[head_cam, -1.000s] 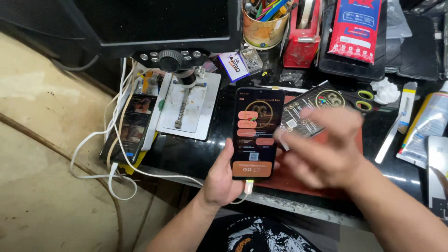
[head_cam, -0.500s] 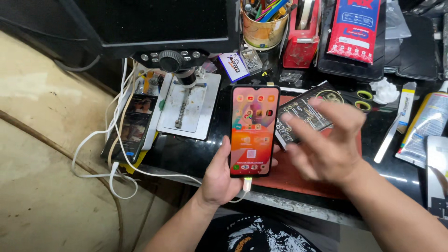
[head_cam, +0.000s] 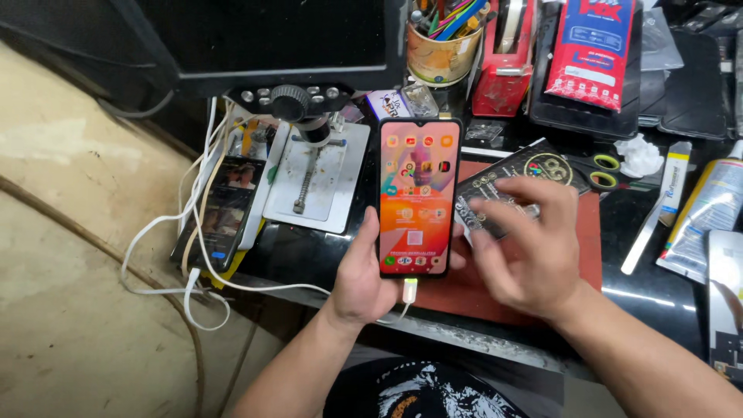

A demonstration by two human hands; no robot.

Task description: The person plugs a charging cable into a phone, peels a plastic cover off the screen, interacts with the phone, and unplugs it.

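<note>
My left hand [head_cam: 362,280] holds a black smartphone [head_cam: 416,197] upright over the bench's front edge. Its screen is lit, showing rows of app icons on an orange-pink background. A white cable with a glowing plug [head_cam: 409,290] hangs from the phone's bottom. My right hand [head_cam: 526,248] hovers just right of the phone, fingers spread and slightly curled, holding nothing. Under it lies a black printed package [head_cam: 517,176] on a red work mat [head_cam: 592,255].
A microscope stand [head_cam: 313,174] under a dark monitor [head_cam: 255,39] sits at the back left. Another phone [head_cam: 220,213] lies left among white cables [head_cam: 193,232]. A tool cup [head_cam: 441,46], red tape dispenser [head_cam: 501,77], glue tubes [head_cam: 700,217] and tweezers [head_cam: 646,240] crowd the right.
The phone's screen went from a dark app page with orange buttons to the home screen. My right hand pulled back slightly to the right of the phone.
</note>
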